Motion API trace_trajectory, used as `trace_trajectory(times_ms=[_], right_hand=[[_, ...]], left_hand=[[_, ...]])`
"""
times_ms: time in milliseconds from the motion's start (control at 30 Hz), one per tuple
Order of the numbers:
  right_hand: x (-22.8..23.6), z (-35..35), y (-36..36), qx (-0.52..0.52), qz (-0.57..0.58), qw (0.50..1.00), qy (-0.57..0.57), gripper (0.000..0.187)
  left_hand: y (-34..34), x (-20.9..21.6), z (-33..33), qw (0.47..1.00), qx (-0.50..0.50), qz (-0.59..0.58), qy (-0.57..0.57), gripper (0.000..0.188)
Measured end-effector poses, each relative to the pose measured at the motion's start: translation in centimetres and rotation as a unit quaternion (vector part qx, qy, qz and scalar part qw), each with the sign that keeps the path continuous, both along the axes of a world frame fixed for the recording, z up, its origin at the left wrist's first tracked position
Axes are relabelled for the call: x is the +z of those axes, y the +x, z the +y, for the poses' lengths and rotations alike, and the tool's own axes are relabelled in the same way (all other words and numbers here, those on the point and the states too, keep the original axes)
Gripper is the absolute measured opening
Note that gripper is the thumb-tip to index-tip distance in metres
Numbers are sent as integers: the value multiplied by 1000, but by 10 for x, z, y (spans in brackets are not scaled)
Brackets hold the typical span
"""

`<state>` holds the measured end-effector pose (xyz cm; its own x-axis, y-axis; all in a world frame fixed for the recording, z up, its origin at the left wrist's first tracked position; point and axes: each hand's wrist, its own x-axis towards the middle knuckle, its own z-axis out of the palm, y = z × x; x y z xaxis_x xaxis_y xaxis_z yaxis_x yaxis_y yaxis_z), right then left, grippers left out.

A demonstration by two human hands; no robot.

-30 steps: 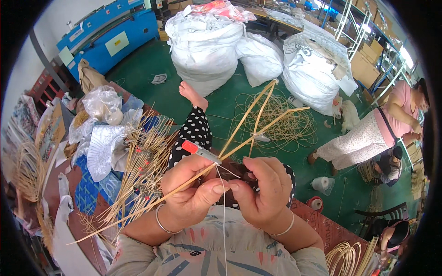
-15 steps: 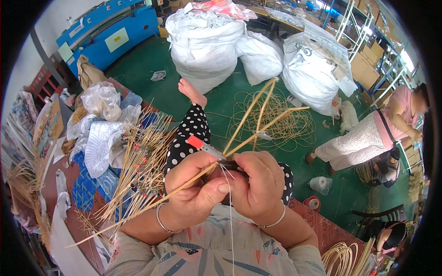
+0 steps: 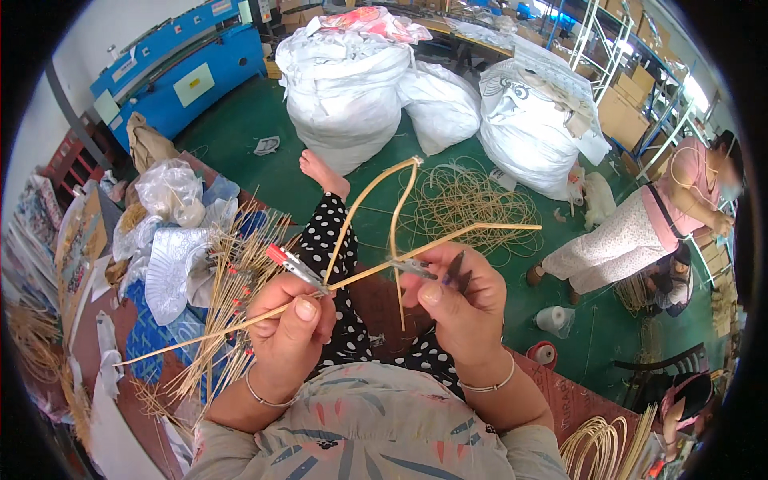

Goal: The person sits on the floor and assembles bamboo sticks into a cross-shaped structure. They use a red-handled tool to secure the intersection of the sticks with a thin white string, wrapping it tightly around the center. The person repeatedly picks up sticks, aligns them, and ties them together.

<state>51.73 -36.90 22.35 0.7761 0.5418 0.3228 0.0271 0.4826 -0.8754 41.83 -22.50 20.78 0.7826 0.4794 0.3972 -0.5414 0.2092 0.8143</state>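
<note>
Head: left hand [image 3: 286, 326], grip closed on cane strip [image 3: 364, 274], now apart from right hand [image 3: 466, 308], grip around dark snips [image 3: 455, 269].

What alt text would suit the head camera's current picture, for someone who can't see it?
A person's left hand pinches a frame of thin tan strips, while the right hand holds a dark pointed tool beside a metal clip. Around them are loose strips, a tangled coil and white sacks on green floor, and another person at right.
</note>
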Motion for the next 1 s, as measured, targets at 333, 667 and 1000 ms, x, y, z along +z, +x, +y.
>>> trace_trajectory(times_ms=[333,667,1000], right_hand=[[-1,9,-6,1,-46,997,57,24],[-3,0,3,-34,-93,991,92,22],[-2,-3,18,-49,-117,990,67,21]], left_hand=[[1,-5,4,998,-37,-44,-8,28],[2,-12,9,991,-45,90,91,56],[-40,34,14,842,-17,214,496,21]])
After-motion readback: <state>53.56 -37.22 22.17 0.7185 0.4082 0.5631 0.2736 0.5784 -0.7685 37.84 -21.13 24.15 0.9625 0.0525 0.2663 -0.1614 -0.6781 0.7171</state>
